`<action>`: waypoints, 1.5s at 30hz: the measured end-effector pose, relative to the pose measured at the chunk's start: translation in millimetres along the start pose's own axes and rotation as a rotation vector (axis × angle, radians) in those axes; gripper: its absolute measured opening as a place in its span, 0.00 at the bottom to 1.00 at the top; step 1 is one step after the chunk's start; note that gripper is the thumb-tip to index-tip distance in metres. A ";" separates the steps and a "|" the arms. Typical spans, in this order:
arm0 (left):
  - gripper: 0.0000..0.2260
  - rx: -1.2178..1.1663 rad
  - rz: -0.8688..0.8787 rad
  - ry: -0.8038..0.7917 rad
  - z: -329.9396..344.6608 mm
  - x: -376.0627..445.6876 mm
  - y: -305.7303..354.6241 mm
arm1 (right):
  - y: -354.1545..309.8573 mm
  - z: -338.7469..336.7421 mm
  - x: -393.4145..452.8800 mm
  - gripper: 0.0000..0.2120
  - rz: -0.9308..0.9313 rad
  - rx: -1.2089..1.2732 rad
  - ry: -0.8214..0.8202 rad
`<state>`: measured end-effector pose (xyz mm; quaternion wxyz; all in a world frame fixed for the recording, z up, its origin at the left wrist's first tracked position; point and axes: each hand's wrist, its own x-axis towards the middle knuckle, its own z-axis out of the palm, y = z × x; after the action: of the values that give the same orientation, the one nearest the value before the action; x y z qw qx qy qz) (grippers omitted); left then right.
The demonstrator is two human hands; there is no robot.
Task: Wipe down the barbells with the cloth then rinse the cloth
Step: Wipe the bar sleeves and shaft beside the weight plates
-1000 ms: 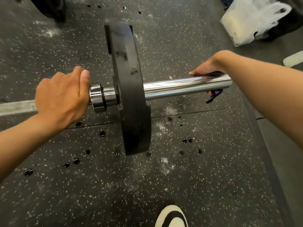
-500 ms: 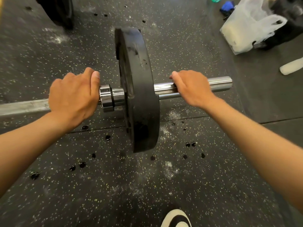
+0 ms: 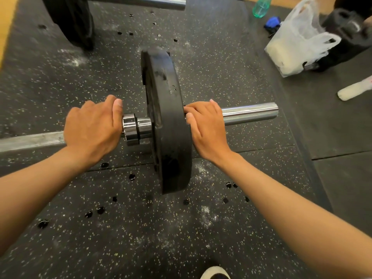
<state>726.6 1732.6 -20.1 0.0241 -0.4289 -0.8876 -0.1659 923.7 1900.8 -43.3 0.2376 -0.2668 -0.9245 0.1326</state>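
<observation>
Right hand (image 3: 205, 125) slid along sleeve (image 3: 249, 113) to plate (image 3: 167, 121).

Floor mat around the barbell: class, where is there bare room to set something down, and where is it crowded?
Free: the mat between plate and plastic bag, and the near strip between the forearms, though spotted with drops. Crowded: the far right corner, with bag, green bottle and blue item. Both the left hand and right hand grip the bar.

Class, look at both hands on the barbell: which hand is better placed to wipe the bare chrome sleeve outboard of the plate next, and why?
The right hand. It already grips the chrome sleeve against the outer face of the weight plate, with bare sleeve beside it. The left hand grips the shaft inboard of the collar, with the plate in between.
</observation>
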 end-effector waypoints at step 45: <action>0.18 -0.021 -0.008 -0.114 16.8 5.8 -8.2 | 112.8 -56.3 22.3 0.28 0.294 -0.435 0.138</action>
<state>718.3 1737.6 -37.2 -0.0316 -0.4342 -0.8876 -0.1505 984.4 2012.6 -29.1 0.2152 -0.4516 -0.8642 -0.0545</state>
